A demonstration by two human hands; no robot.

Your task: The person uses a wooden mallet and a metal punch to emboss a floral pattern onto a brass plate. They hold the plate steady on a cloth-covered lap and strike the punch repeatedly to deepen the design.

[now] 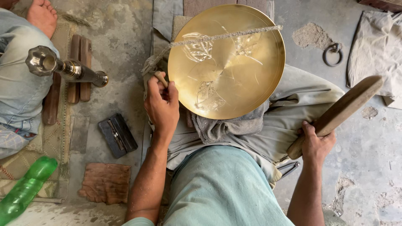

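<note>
Far left there's a green plastic bottle (25, 188), another person's leg in jeans (19, 83), and a metal stem piece (67, 69) lying over wooden strips (79, 69) on the floor (121, 37). The left hand (162, 104) is pinched tight around a small chisel (161, 78), tip right at the rim of the brass plate (228, 58). The plate sits tilted on the lap, tied with a cord (226, 36), leaf engravings partly done. The right hand (316, 144) is wrapped fully round a wooden mallet (339, 111), held off to the side. Looks like mid-engraving; I'd guess the next tap needs the chisel seated steady first.
</note>
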